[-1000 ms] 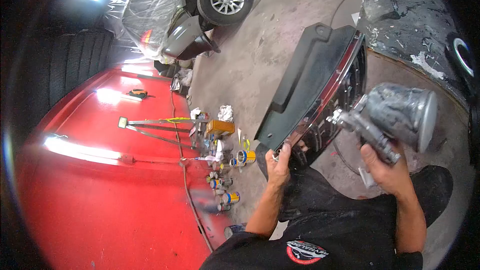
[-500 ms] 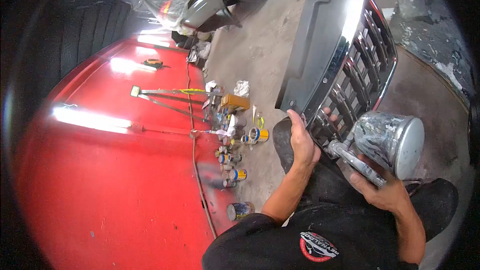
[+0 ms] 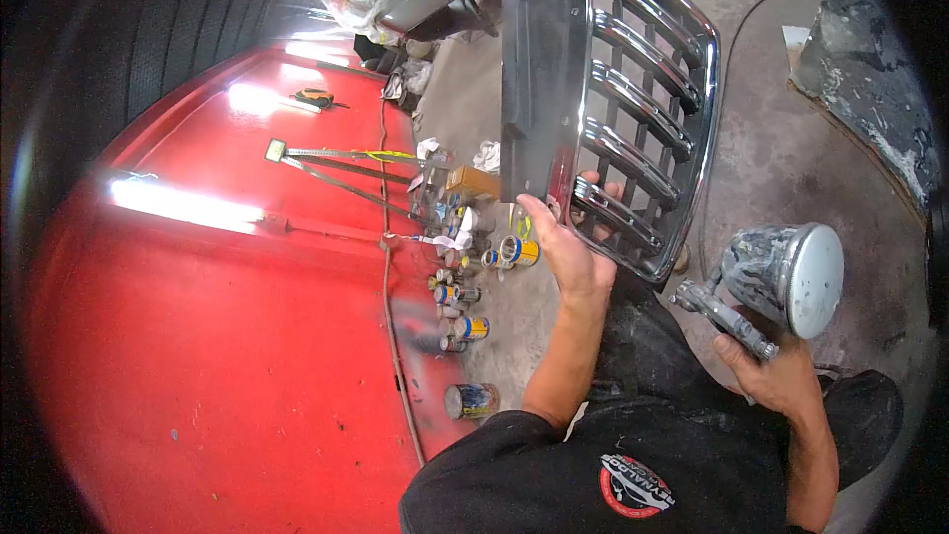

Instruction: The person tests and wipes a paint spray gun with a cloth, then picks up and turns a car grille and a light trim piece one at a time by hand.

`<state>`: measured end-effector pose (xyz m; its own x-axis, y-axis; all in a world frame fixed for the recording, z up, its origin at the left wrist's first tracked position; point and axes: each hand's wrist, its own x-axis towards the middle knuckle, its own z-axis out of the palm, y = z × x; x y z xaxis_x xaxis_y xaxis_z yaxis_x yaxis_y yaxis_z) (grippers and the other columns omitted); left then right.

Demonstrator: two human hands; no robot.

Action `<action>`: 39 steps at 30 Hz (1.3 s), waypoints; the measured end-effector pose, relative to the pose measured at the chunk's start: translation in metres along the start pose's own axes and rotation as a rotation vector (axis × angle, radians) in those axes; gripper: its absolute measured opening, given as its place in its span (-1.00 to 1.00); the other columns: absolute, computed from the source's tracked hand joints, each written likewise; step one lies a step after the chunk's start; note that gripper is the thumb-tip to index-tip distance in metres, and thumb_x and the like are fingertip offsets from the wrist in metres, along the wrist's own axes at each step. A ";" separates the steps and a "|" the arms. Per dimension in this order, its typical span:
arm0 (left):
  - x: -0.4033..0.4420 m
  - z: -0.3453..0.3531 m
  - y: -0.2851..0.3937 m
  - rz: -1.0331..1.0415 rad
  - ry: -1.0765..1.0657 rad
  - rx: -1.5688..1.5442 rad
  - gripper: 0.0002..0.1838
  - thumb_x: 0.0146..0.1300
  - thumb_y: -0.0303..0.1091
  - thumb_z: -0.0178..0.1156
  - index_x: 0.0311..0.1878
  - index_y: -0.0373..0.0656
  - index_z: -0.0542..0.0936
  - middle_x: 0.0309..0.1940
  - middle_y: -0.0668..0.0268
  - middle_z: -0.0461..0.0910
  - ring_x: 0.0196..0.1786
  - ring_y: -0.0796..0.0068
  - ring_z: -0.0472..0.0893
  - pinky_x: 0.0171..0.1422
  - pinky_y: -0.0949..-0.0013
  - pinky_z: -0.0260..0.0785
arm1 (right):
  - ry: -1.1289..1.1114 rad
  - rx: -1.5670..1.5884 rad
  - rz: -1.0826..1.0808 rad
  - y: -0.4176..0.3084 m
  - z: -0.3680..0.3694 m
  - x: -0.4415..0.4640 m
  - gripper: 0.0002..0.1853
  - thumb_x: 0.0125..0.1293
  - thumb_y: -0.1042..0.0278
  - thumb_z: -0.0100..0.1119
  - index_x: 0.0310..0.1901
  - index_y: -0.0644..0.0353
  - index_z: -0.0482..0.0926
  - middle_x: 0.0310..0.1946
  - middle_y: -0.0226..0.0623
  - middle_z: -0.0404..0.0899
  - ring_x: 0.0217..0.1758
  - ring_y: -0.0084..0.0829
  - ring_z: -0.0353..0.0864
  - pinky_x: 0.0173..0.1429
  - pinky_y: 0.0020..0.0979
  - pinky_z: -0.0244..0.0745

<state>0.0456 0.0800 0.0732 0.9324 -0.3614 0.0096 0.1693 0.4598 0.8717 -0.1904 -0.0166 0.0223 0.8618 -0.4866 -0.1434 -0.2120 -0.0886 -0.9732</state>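
My left hand [image 3: 578,252] is closed on the lower end of a car grille [image 3: 633,99], thumb on its dark panel side and fingertips showing between the bars. Chrome trims the grille's frame and slats. In my right hand [image 3: 776,376] is a paint spray gun [image 3: 727,316], gripped at its handle, which my fingers partly hide. Its paint-smeared cup [image 3: 759,265] has a pale round lid facing right. The gun's front end points toward the grille's lower corner, with a gap between them.
Several paint cans [image 3: 474,328] stand beside a large red surface [image 3: 247,366]. A cardboard box [image 3: 473,182] and crumpled paper sit among them. A dark hose [image 3: 736,54] curves over the floor near a paint-splashed panel [image 3: 865,69]. Behind are a wheel and a plastic-covered vehicle.
My left hand has shifted left and up, turning the grille so its slatted front faces me more. The spray gun has moved slightly right and now sits apart from the grille.
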 end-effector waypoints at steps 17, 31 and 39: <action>-0.018 0.000 0.004 -0.011 -0.161 0.036 -0.35 0.32 0.26 -0.29 -0.02 -0.19 0.44 -0.36 0.16 0.58 -0.35 0.20 0.60 -0.05 0.03 0.48 | 0.230 0.049 0.097 0.004 -0.003 0.009 -0.40 0.27 -0.08 0.07 0.13 0.30 0.42 0.08 0.08 0.44 0.24 -0.07 0.36 0.29 -0.26 0.20; -0.021 0.000 -0.001 -0.137 -0.190 0.170 -0.27 0.35 0.27 -0.42 -0.01 -0.24 0.47 -0.28 0.20 0.58 -0.26 0.32 0.63 -0.20 0.33 0.52 | 0.049 0.107 -0.036 0.002 0.008 0.000 -0.48 0.14 0.15 0.30 0.05 0.29 0.45 -0.05 -0.09 0.54 0.04 -0.25 0.52 0.14 -0.31 0.38; -0.032 0.009 -0.015 -0.292 -0.138 0.314 -0.24 0.33 0.28 -0.42 0.03 -0.28 0.44 -0.17 0.15 0.58 -0.20 0.34 0.63 -0.18 0.30 0.53 | -0.017 0.149 -0.077 0.001 0.003 -0.007 -0.50 0.25 0.08 0.14 0.11 0.26 0.42 0.05 -0.01 0.47 0.21 -0.07 0.37 0.29 -0.21 0.20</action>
<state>0.0104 0.0771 0.0640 0.8051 -0.5538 -0.2124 0.2941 0.0618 0.9538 -0.1958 -0.0106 0.0214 0.8809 -0.4681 -0.0694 -0.0756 0.0056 -0.9971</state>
